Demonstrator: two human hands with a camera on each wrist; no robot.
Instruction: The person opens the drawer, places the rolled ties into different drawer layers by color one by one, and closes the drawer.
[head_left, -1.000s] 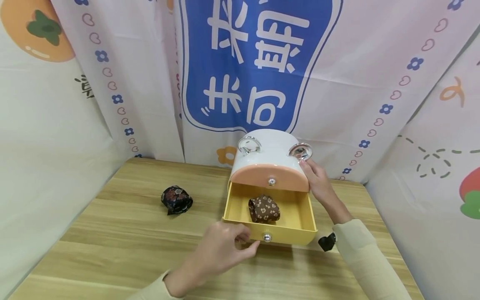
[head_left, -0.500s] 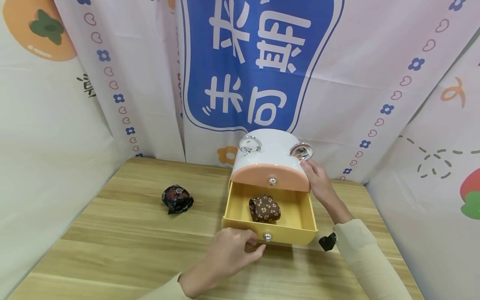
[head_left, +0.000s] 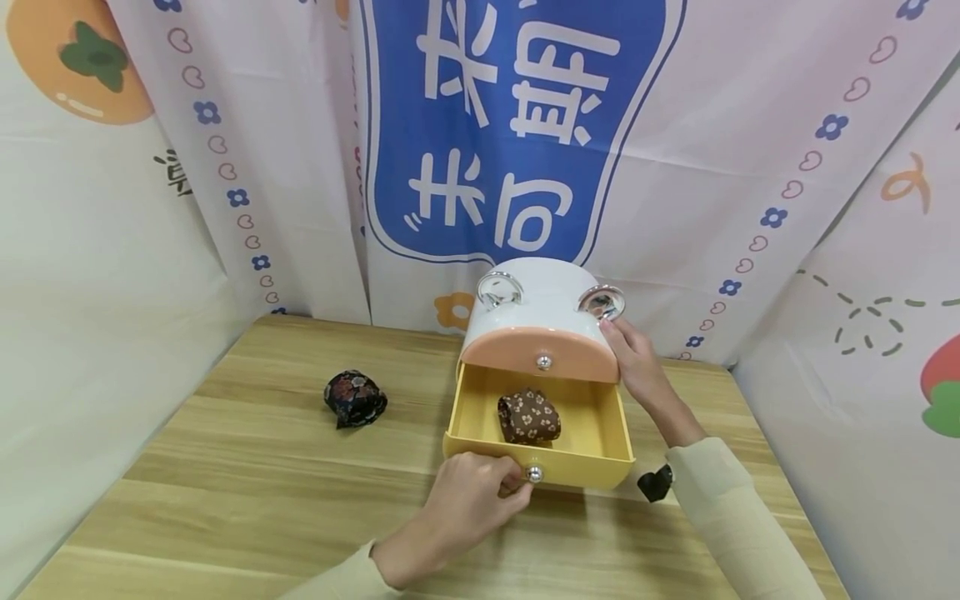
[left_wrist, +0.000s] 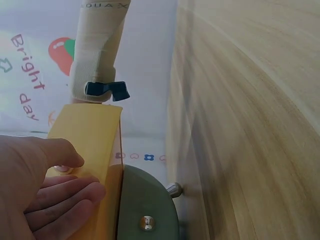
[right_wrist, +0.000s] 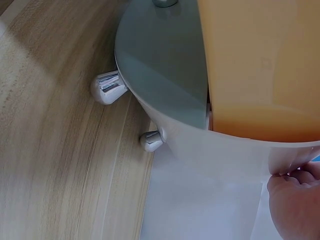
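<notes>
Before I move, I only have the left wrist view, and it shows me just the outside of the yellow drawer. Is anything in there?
Observer: Yes, a brown flowered roll lies inside the yellow drawer.
Operator: And the right hand? I see its sleeve but not the hand itself.
Observer: In the head view, it touches the right side of the white cabinet.
Operator: Anything lying on the table that I'm missing?
Observer: A dark flowered roll, to the left of the cabinet in the head view.
</notes>
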